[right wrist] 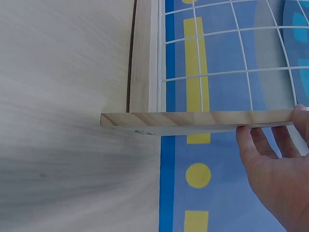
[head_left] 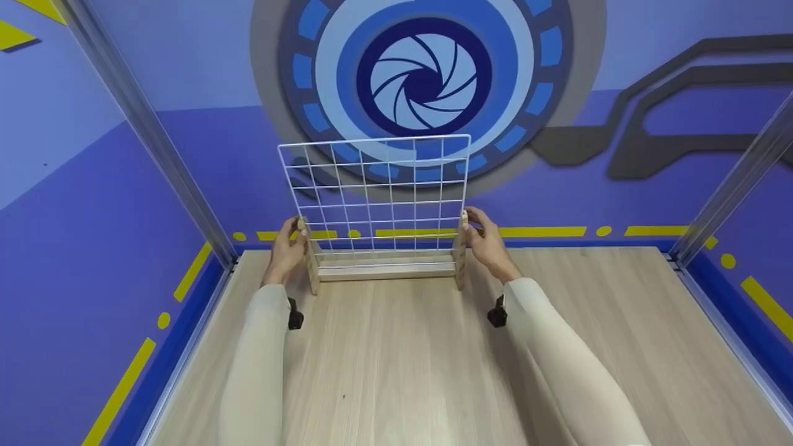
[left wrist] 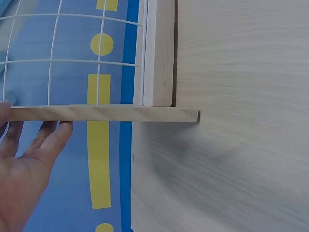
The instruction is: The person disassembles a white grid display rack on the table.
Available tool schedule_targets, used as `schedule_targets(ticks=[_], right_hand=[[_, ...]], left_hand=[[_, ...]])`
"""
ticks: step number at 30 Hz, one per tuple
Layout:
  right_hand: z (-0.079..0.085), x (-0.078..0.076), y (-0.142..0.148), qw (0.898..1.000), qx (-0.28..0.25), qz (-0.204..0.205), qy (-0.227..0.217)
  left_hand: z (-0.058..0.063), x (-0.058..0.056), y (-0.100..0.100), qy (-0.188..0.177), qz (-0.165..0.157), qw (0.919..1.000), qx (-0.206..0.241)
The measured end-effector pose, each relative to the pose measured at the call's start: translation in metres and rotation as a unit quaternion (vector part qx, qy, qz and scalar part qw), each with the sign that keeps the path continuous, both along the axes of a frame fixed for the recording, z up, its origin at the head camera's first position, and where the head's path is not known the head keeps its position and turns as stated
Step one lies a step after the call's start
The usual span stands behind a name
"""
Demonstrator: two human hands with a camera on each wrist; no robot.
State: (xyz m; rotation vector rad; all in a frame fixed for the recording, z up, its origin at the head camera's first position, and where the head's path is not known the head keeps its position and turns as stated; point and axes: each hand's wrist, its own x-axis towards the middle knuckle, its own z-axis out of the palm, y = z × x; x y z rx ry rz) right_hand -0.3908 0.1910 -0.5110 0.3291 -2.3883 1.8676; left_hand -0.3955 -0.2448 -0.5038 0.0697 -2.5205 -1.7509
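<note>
A white wire grid rack (head_left: 375, 140) stands upright on the table, its grid set between a left wooden side panel (head_left: 313, 267) and a right wooden side panel (head_left: 460, 266). A wooden crossbar (head_left: 387, 272) joins the panels low down. My left hand (head_left: 288, 251) holds the upper part of the left panel, thumb at its front edge and fingers against its outer face (left wrist: 53, 114). On the other side my right hand (head_left: 489, 244) grips the right panel (right wrist: 193, 119) the same way. Two small screw heads (right wrist: 150, 133) show on that panel's outer face.
The light wood table (head_left: 384, 359) reaches back to a blue printed wall (head_left: 204, 161) close behind the rack. Metal posts (head_left: 161, 148) rise at the back corners, with side walls to left and right. Small black devices (head_left: 497, 313) sit at both wrists.
</note>
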Motion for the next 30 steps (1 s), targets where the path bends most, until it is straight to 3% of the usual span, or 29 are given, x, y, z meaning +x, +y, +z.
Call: schedule_targets(ticks=[6,13,21,30], right_hand=[[0.001,0.001,0.010,1.000,0.007,-0.006,-0.019],[0.013,0.011,0.023,0.998,-0.045,0.013,-0.041],[0.024,0.027,0.029,0.999,-0.022,0.011,-0.041],[0.001,0.020,0.048,0.999,-0.029,0.001,-0.027]], left_hand=[[0.000,0.002,0.005,0.013,-0.012,0.9997,-0.015],[-0.001,0.002,0.017,0.024,-0.018,0.9991,-0.031],[-0.004,0.002,0.027,0.049,-0.021,0.9979,-0.035],[-0.007,0.002,0.039,0.069,-0.031,0.9967,-0.032]])
